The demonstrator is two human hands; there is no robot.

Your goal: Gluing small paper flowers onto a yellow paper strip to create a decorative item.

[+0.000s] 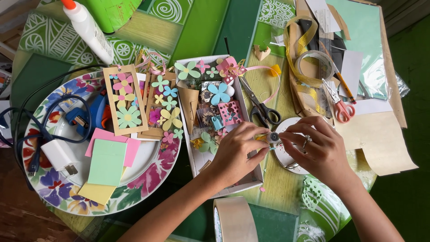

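Note:
My left hand (235, 152) and my right hand (316, 150) meet over a small round white plate (286, 159). Together their fingertips pinch a tiny round piece (273, 136), grey in the middle with a white rim. A ring sits on one finger of my right hand. Under my left hand lies a shallow white box (197, 157) filled with paper flowers, punched shapes and small cut-outs. Black-handled scissors (262, 107) lie just beyond my hands.
A large floral plate (152, 175) on the left holds flower-decorated tags, pastel paper squares, a blue glue gun (87, 116) and a white plug. A glue bottle (87, 29) lies far left. Red scissors (340, 107), pencil, ruler and ribbon sit right. A tape roll (233, 219) lies near.

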